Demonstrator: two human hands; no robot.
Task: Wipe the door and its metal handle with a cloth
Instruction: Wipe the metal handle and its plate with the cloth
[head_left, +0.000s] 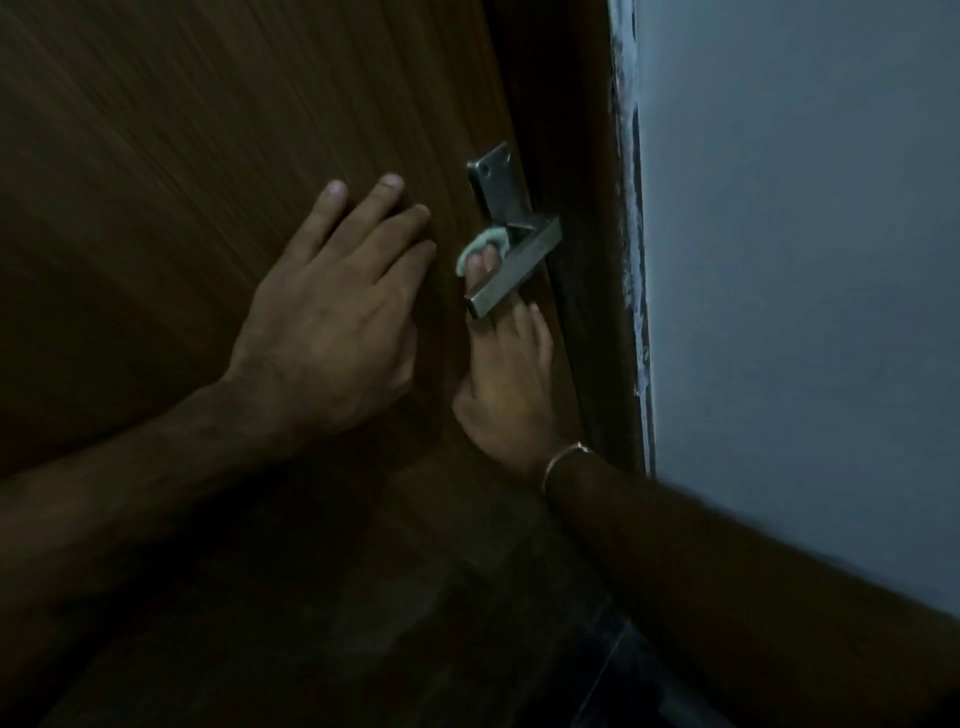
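left hand (332, 317) flat, fingers straight, on door (182, 156); right hand (506, 374) pinching cloth (480, 249), fingers partly hidden behind handle (514, 265) near door's right edge.

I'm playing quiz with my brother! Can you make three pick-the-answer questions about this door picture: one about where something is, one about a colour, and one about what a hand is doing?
1. Where is the cloth?
A. On the floor
B. Behind the metal lever handle, on the right hand's fingertips
C. Draped over the left wrist

2. What colour is the wall beside the door frame?
A. Pale blue-grey
B. Red
C. Yellow

3. What is the left hand doing?
A. Gripping the handle
B. Making a fist
C. Lying flat on the wooden door, fingers straight

Answers:
1 B: the whitish cloth peeks out between lever and door, where the right hand reaches up behind the lever.
2 A: the wall on the right looks pale blue-grey.
3 C: its fingers are spread on the wood, left of the handle.
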